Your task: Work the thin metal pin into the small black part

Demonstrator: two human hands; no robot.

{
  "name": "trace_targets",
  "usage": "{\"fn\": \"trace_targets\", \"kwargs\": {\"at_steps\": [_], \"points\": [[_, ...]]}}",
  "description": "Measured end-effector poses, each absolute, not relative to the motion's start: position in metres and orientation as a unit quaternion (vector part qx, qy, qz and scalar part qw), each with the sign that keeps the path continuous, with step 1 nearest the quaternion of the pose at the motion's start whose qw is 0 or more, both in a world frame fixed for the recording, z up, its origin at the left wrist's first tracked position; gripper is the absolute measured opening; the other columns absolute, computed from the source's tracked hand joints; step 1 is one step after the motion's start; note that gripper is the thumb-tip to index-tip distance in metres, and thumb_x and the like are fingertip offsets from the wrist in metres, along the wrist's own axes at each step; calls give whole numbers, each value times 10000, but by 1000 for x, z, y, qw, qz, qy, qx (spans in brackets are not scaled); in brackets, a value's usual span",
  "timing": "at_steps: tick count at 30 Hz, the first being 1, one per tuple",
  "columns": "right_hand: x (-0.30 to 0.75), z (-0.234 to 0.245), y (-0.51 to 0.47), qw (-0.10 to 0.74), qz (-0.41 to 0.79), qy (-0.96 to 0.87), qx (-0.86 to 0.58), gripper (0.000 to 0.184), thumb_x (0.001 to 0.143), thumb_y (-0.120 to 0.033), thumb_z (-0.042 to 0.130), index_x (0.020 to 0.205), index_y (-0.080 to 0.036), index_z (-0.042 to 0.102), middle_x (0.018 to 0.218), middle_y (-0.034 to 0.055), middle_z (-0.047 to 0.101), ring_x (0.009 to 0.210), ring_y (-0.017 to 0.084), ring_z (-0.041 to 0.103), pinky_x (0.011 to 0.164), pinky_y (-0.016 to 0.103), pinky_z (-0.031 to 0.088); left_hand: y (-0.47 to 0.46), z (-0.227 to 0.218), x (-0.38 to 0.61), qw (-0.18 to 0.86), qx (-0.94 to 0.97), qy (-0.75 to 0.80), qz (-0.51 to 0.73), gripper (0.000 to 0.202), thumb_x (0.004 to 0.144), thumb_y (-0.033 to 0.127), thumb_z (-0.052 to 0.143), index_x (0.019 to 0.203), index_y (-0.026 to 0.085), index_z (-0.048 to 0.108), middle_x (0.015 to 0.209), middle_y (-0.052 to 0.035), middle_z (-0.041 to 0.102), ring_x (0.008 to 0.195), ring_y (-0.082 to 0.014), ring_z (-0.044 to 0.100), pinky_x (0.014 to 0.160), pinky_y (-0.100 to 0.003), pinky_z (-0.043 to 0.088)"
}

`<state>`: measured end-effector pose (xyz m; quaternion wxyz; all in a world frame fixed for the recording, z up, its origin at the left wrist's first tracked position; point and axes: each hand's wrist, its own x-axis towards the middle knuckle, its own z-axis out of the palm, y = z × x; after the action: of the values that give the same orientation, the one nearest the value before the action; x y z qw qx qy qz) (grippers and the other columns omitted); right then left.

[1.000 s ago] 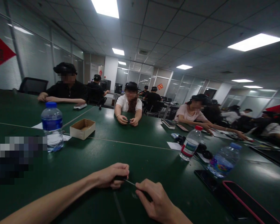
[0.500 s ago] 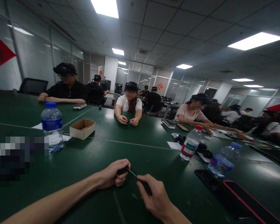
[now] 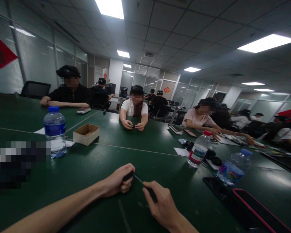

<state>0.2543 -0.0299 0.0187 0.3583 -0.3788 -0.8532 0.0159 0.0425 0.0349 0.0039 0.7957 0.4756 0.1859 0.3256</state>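
Over the green table, my left hand [image 3: 118, 182] is closed around a small black object [image 3: 128, 176], most of it hidden by the fingers. My right hand [image 3: 164, 203] grips a screwdriver [image 3: 153, 195] by its dark handle, thumb and index finger near the front. Its thin metal shaft [image 3: 138, 178] points up and left to the black object. Whether the tip touches or sits inside the object is too small to tell.
Beyond my hands stands an open cardboard box [image 3: 86, 134]. A blue-capped bottle [image 3: 54, 129] is at left; a red-capped bottle [image 3: 199, 149] and another bottle [image 3: 234, 168] stand right. Near them lie a dark phone [image 3: 218, 191] and a pink-edged phone [image 3: 259, 210]. Several people sit around.
Both hands keep almost the same pose, with the screwdriver still held toward the black object. The whole view has shifted very slightly.
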Motion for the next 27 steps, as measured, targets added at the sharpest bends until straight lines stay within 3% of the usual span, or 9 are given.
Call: {"fn": "trace_targets", "kwargs": {"at_steps": [12, 18, 24, 27], "points": [[259, 23, -33, 343, 23, -872, -347, 173, 927, -185, 486, 1059, -167, 597, 847, 69, 682, 729, 171, 657, 597, 265, 484, 31, 7, 40, 786, 495, 198, 313, 246, 942, 458, 452, 893, 219, 418, 481, 102, 303, 367, -68, 236, 402, -204, 162], [251, 26, -44, 195, -30, -948, -249, 181, 910, -209, 520, 1067, -216, 609, 803, 25, 691, 623, 155, 643, 510, 267, 401, 31, 6, 46, 783, 494, 205, 317, 279, 917, 487, 494, 880, 223, 410, 471, 106, 305, 351, -66, 229, 390, -205, 154], [250, 18, -38, 353, 17, -865, -356, 155, 921, -205, 503, 1044, -183, 594, 854, 46, 704, 737, 161, 681, 630, 261, 481, 35, -1, 48, 789, 449, 208, 364, 313, 915, 529, 489, 932, 221, 435, 540, 92, 331, 390, -55, 242, 423, -205, 170], [251, 16, -35, 366, 15, -859, -357, 149, 915, -203, 519, 1039, -180, 599, 861, 47, 705, 742, 162, 686, 630, 252, 493, 35, 2, 48, 790, 433, 207, 381, 311, 920, 517, 497, 989, 217, 456, 601, 76, 361, 436, -43, 259, 465, -198, 178]]}}
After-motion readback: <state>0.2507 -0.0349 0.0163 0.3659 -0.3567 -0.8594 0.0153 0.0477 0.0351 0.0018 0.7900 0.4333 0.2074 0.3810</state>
